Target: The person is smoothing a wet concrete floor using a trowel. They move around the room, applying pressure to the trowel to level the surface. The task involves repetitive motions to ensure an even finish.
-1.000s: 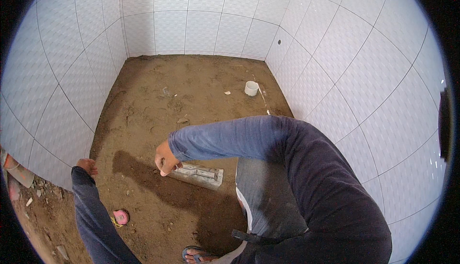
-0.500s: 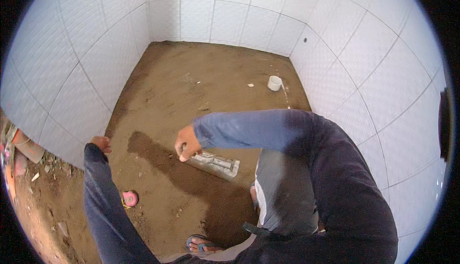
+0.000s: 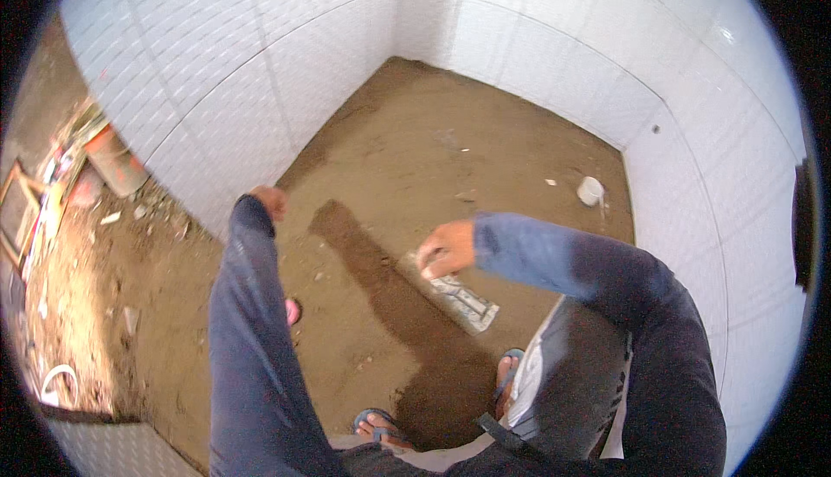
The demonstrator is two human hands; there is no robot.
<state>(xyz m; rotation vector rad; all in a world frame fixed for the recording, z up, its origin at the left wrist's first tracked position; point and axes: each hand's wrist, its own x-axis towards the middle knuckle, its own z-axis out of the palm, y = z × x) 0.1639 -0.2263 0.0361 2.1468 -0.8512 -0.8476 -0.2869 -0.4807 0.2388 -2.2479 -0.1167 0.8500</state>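
Note:
A metal plastering trowel [image 3: 472, 306] lies flat on the brown sand in front of me. My right hand [image 3: 447, 248] is closed on its far end, the handle hidden under the fingers. By the foot of the left tiled wall, my left hand [image 3: 270, 203] is held with its fingers curled; whether anything is inside them is hidden. A pink tape measure [image 3: 293, 311] rests on the sand, partly covered by my left forearm.
White tiled walls [image 3: 511, 35] enclose the sand floor [image 3: 372, 157]. A white pipe piece [image 3: 590, 190] stands near the right wall. Outside at left are an orange-grey bucket [image 3: 114, 164], rubble and a white ring-shaped thing [image 3: 61, 382]. My sandalled feet [image 3: 379, 426] are close by.
The view has swung left, so the room sits farther right and more rubble shows outside. My right hand stays on the trowel, and my left stays near the wall.

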